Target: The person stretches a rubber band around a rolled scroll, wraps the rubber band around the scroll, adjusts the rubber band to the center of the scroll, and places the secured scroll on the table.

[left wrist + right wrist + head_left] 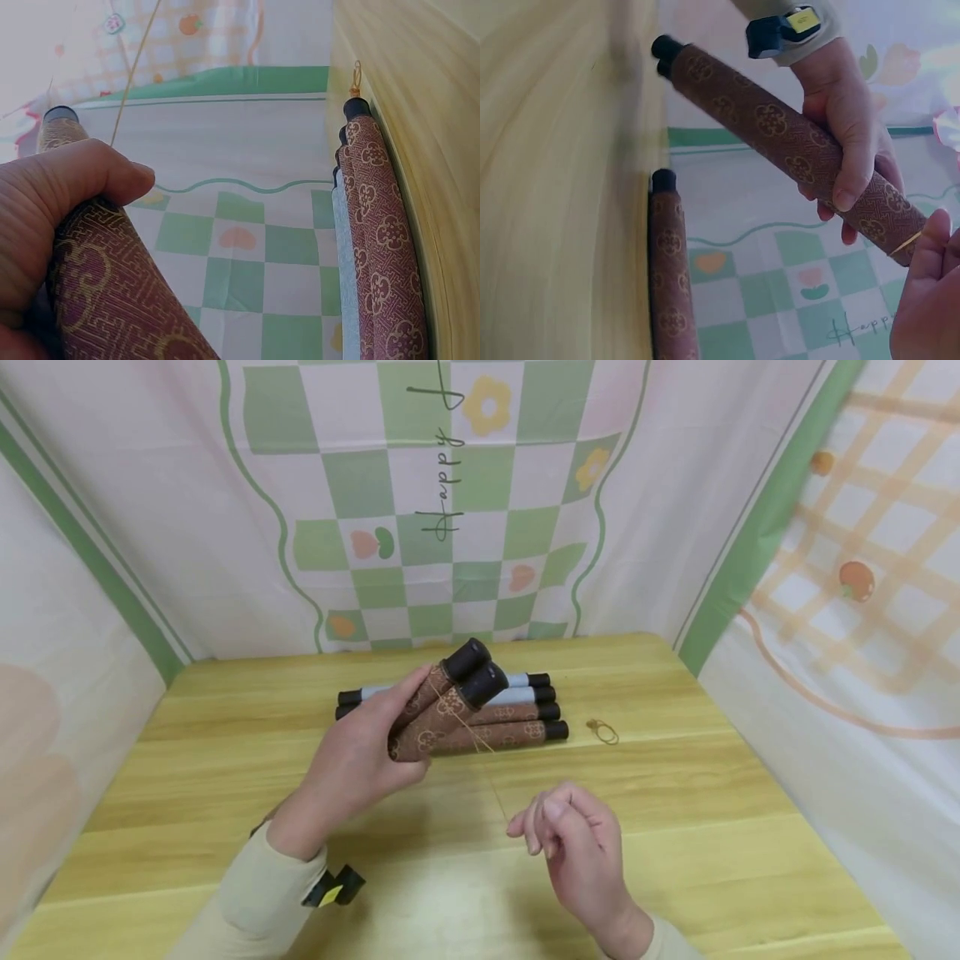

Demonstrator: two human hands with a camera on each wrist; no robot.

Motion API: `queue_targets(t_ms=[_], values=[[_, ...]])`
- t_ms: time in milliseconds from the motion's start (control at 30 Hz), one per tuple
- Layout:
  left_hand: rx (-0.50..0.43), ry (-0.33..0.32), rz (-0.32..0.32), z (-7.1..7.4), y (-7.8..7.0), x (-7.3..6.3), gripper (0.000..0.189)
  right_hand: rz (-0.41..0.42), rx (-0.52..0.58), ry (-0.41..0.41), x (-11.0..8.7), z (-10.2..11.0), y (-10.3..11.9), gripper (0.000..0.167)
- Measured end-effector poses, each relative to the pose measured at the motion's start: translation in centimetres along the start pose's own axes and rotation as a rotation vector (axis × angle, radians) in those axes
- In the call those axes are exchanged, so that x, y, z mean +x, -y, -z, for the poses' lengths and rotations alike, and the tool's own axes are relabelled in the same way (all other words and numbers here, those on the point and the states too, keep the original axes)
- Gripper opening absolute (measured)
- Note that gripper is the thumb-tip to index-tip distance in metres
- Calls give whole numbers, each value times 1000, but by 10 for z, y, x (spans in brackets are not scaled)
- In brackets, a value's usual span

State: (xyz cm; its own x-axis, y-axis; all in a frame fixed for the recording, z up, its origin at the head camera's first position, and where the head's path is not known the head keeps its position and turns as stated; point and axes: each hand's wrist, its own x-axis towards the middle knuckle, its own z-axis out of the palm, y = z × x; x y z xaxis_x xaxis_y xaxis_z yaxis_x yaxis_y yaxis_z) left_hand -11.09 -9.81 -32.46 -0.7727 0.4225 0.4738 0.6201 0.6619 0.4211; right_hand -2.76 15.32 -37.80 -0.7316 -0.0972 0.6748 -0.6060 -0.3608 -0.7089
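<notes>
My left hand (360, 743) grips a pair of brown scrolls (442, 718) with gold flower patterns and black end caps, tilted up above the table. Its thumb lies across the patterned cloth in the left wrist view. A thin golden cord (492, 785) loops around the scrolls near their far end and stretches toward me. My right hand (577, 843) pinches that cord at the fingertips, its other fingers curled. In the right wrist view, the cord (906, 244) is pulled taut beside the scrolls' end.
Behind the held pair, brown scrolls (510, 735) and light blue scrolls (517, 696) lie side by side on the wooden table (712, 843). A loose golden cord loop (606, 732) rests to their right. Printed cloth (420, 485) hangs around the table's back and sides.
</notes>
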Motion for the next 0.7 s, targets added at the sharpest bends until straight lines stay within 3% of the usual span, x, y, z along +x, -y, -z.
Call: queue_targets(t_ms=[200, 367, 567, 700], values=[[-8, -20, -44, 1, -4, -2, 106, -316, 308, 3, 6, 5, 9, 42], [3, -60, -120, -1, -7, -6, 105, -554, 674, 1, 9, 7, 11, 47], [8, -131, -251, -6, -9, -10, 101, -744, 1192, 27, 17, 7, 7, 48], [24, -155, -312, -10, -10, -11, 99, -789, 1343, 18, 22, 4, 6, 45]])
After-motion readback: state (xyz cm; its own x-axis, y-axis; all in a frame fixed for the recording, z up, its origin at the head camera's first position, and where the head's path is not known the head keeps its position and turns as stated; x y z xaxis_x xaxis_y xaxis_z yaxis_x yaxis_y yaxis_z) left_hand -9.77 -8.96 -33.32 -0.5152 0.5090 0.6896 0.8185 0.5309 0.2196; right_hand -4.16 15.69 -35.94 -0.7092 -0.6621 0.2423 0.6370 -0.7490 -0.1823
